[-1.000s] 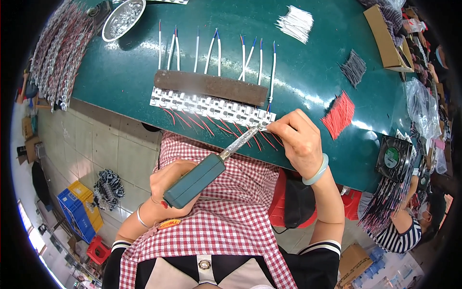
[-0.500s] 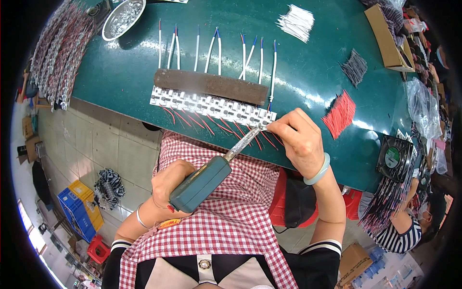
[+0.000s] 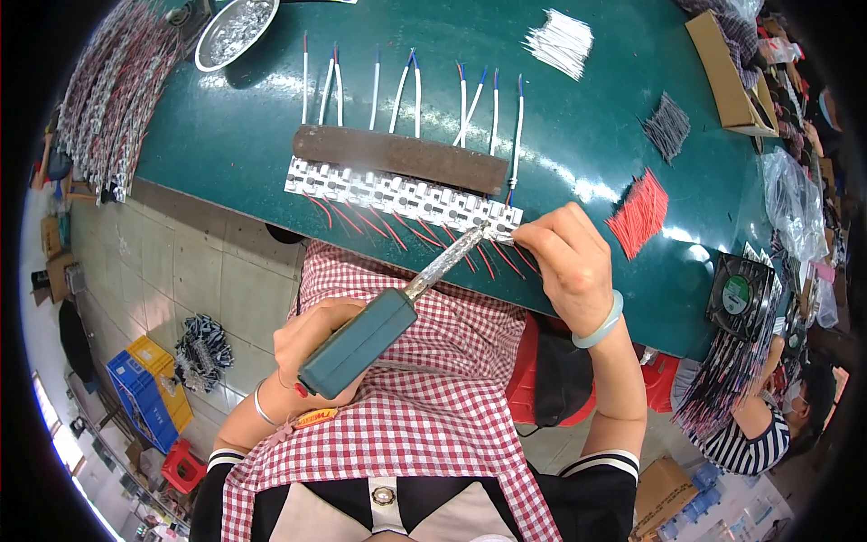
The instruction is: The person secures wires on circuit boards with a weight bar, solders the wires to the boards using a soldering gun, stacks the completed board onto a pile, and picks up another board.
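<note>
My left hand [image 3: 314,339] is wrapped around the green handle of a soldering iron [image 3: 359,341]. The iron's tip rests at the white circuit board strip [image 3: 397,195], close to its right end. Beside that end, my right hand [image 3: 573,262] is pinched closed; its fingertips hide whatever is between them. Short red wires [image 3: 392,233] stick out from the strip's near edge. White-sheathed cables [image 3: 418,90] with blue and red ends run out on the far side. A brown bar [image 3: 397,159] lies across them, along the strip's far edge.
Piles of red wires [image 3: 638,213], grey wires [image 3: 667,125] and white wires [image 3: 559,45] lie on the green table [image 3: 578,135]. At the far left are a metal bowl [image 3: 217,61] of small parts and bundled wired strips [image 3: 113,108]. A small fan [image 3: 736,296] is at right, near another person [image 3: 754,425].
The soldering iron's handle and my left hand have shifted left and toward me, with the tip further onto the strip. My right hand has moved slightly right.
</note>
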`<state>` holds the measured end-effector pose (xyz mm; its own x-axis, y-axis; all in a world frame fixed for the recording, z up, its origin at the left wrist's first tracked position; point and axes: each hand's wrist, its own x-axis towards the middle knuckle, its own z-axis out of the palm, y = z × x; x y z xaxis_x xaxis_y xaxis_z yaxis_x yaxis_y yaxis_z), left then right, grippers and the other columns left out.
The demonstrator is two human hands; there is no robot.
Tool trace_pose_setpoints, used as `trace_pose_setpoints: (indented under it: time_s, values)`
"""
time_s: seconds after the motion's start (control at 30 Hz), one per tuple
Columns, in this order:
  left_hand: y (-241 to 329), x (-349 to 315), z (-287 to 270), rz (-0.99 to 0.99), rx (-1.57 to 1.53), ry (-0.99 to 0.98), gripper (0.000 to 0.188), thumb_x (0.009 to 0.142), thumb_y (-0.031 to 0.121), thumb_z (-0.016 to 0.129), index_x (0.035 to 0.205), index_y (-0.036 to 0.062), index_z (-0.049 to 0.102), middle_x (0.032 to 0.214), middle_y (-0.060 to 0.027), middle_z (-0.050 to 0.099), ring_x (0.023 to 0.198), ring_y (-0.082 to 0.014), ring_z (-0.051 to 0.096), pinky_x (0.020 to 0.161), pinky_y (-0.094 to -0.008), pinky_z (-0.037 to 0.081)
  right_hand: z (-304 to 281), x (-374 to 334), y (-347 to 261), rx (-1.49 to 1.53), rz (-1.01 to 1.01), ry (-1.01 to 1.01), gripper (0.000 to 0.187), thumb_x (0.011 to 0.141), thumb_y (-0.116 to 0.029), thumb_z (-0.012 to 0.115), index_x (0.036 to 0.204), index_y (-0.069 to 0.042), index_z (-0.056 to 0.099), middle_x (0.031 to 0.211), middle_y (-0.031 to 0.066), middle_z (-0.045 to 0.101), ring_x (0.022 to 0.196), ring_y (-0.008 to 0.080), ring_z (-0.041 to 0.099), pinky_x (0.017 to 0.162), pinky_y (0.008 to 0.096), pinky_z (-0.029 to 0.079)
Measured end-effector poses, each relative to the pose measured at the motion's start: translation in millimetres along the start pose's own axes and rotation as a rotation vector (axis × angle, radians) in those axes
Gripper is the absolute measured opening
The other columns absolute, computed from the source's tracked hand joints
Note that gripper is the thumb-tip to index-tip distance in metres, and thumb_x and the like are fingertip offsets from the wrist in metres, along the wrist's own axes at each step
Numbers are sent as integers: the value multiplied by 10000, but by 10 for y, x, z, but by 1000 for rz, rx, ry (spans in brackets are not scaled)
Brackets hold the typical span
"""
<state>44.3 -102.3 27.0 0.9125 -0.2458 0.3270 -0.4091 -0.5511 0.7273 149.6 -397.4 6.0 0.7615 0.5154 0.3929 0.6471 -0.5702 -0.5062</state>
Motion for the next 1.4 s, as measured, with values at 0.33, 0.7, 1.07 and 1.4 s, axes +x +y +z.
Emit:
trace_pose_setpoints:
  time_s: [0.33,0.7,1.07,1.4]
  values:
    - [-20,-108,-95,-62,68,22,282,760,28,791,1005,-83,704,932,-194,711,749,-270,729,669,-321,569,-218,-61,-278,-203,130,177,257,677,84,723,917,-5,695,782,99,609,706,274,603,595,374,479]
    - [-23,-121,-40,-132,-82,55,231,713,-38,780,924,-89,699,903,-192,704,750,-290,726,640,-332,572,251,41,-193,-10,19,99,252,693,52,705,933,-25,713,809,70,615,723,239,614,594,356,503]
    - [-38,-83,-24,-90,-84,12,244,665,-64,766,896,-63,688,868,-179,685,728,-295,711,607,-334,565,198,80,-248,-104,-18,23,240,706,-3,703,945,-16,706,831,73,606,747,237,599,605,345,511]
    - [-63,-95,-24,-27,-49,18,257,658,-48,741,904,-71,669,838,-183,678,696,-293,703,605,-334,563,170,128,-241,-119,-33,-36,228,714,-6,702,941,-8,682,853,81,584,767,246,589,630,352,512]
